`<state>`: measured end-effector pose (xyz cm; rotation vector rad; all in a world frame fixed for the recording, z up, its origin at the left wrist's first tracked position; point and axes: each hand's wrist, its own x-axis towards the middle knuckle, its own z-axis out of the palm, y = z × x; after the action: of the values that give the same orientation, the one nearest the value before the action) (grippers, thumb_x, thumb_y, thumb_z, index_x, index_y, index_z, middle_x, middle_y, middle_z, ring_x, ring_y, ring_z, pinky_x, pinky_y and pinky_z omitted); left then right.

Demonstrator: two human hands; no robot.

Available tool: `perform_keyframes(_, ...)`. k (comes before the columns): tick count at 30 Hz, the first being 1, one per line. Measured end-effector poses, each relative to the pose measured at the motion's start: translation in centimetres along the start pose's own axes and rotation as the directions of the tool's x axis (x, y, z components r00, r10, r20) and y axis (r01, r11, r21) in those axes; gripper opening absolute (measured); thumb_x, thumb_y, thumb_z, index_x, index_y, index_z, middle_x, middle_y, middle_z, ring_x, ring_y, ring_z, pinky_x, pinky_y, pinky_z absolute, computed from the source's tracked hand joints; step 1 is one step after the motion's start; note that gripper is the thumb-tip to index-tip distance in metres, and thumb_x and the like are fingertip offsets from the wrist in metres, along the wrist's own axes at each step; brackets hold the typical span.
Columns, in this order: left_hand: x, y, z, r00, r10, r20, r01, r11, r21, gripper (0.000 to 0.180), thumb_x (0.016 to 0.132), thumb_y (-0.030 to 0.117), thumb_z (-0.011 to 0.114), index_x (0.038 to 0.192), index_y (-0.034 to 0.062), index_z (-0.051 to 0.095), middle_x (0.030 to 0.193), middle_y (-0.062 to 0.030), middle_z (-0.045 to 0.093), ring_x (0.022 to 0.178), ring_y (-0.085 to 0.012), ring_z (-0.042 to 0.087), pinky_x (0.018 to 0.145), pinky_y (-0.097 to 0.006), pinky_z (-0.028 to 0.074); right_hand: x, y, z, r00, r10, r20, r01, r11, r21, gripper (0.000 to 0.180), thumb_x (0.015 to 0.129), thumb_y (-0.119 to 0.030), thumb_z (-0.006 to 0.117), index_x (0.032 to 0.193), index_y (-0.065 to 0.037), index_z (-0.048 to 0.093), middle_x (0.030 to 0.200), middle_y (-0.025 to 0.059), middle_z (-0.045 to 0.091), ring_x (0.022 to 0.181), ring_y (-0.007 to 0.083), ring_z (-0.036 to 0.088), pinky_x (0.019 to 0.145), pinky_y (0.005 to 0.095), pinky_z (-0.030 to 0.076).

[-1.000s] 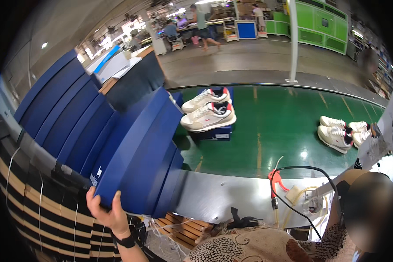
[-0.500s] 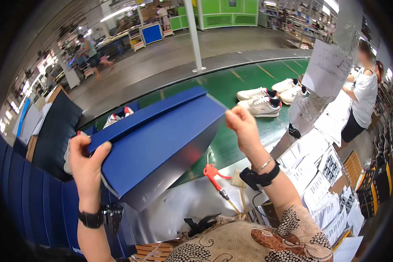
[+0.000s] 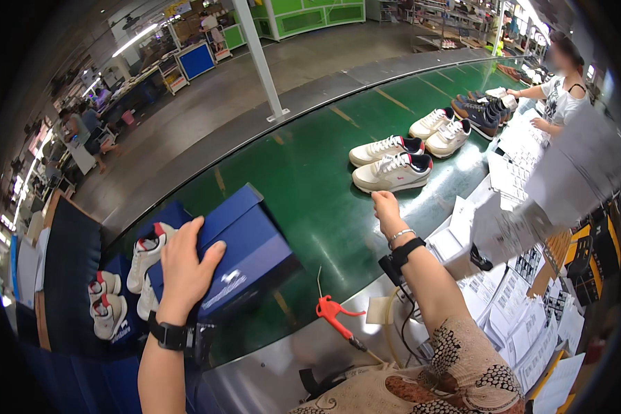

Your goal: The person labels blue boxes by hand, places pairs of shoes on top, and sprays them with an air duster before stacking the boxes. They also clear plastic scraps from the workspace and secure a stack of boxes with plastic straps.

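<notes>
A blue shoebox [image 3: 245, 241] with a closed lid lies on the green conveyor belt [image 3: 303, 228]. My left hand [image 3: 190, 269] grips its left end, thumb and fingers spread over the lid. Just in front of a pair of cream sneakers [image 3: 393, 174] with red and dark collars, my right hand [image 3: 388, 210] is closed, fingertips curled in. Whether anything is inside that hand stays hidden. Farther along the belt sits another pair of cream sneakers [image 3: 440, 131]. More light sneakers [image 3: 146, 257] with red linings are partly hidden beyond my left hand.
A red air blow gun [image 3: 334, 314] lies at the belt's near edge. Paper sheets [image 3: 510, 297] cover the right side. Dark shoes [image 3: 479, 114] stand farther off, near a co-worker [image 3: 566, 86]. A light pole [image 3: 259, 62] rises beyond the belt.
The shoebox has come down and left onto the belt, my left hand still on it. My right hand has left its corner and now is by the sneakers. The view has shifted.
</notes>
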<state>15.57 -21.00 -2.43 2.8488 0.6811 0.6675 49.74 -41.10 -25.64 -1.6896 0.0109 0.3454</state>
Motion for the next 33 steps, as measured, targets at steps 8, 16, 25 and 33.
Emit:
perform_keyframes(8,0.4,-1.1,0.3,0.991,-0.132,0.013,0.133,0.989,-0.062,0.036,0.082,0.021,0.058,0.113,0.0023,0.053,0.108,-0.0140,0.055,0.101,-0.0284,0.050,0.091,-0.037,0.033,7.4,-3.6,2.4,0.989,-0.112,-0.097,0.051,0.873,-0.485,0.065,0.080,-0.046,0.049,0.136,-0.016,0.034,0.122,0.0279,0.048,0.114,0.0433,0.046,0.098,0.0435,0.035)
perform_keyframes(16,0.5,-2.2,-0.1,0.993,-0.115,-0.004,0.114,0.990,-0.084,0.033,0.085,0.019,0.056,0.112,0.0007,0.052,0.115,-0.0161,0.053,0.105,-0.0303,0.048,0.091,-0.038,0.036,12.2,-3.3,0.9,0.997,-0.017,-0.073,-0.042,0.679,-0.733,0.063,0.079,-0.049,0.050,0.123,-0.003,0.050,0.116,0.0294,0.052,0.110,0.0409,0.051,0.092,0.0440,0.041)
perform_keyframes(25,-1.7,0.2,-1.6,0.988,0.155,0.011,-0.155,0.988,-0.019,0.046,0.074,0.036,0.062,0.107,0.0038,0.057,0.121,-0.0166,0.050,0.111,-0.0341,0.045,0.095,-0.042,0.031,-3.6,-13.2,7.2,0.838,-0.253,0.484,0.051,0.918,0.393,0.055,0.091,-0.038,0.046,0.134,-0.007,0.034,0.110,0.0078,0.057,0.098,0.0156,0.054,0.081,0.0295,0.042)
perform_keyframes(33,-5.0,2.7,-2.1,0.994,-0.110,0.009,0.104,0.907,-0.407,0.034,0.078,0.036,0.062,0.098,0.0091,0.065,0.120,-0.0106,0.053,0.114,-0.0259,0.043,0.099,-0.039,0.023,-22.9,-16.7,4.5,0.241,-0.726,0.644,0.553,0.648,0.524,0.075,0.087,-0.035,0.056,0.139,0.002,0.018,0.127,0.0185,0.048,0.115,0.0274,0.047,0.100,0.0355,0.031)
